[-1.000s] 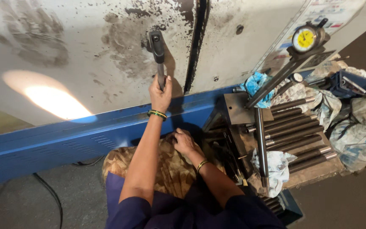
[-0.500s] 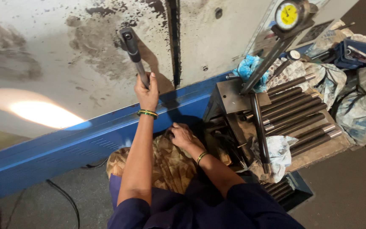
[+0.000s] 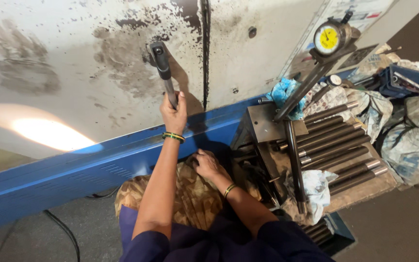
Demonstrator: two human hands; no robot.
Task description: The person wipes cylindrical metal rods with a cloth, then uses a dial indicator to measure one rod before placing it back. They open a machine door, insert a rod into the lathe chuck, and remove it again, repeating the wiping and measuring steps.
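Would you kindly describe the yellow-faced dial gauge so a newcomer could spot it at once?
Start at the blue rail under the stained white panel and follow it right to the steel rods. Above them, atop a slanted metal arm, sits the dial gauge, the only round yellow face there.

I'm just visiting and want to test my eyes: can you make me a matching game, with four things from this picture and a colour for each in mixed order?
Things:
1. dial gauge
2. machine base
3. rods
4. panel

Colours:
A. blue
B. stained white
C. yellow face
D. dark grey metal

Pairs: 1-C, 2-A, 3-D, 4-B
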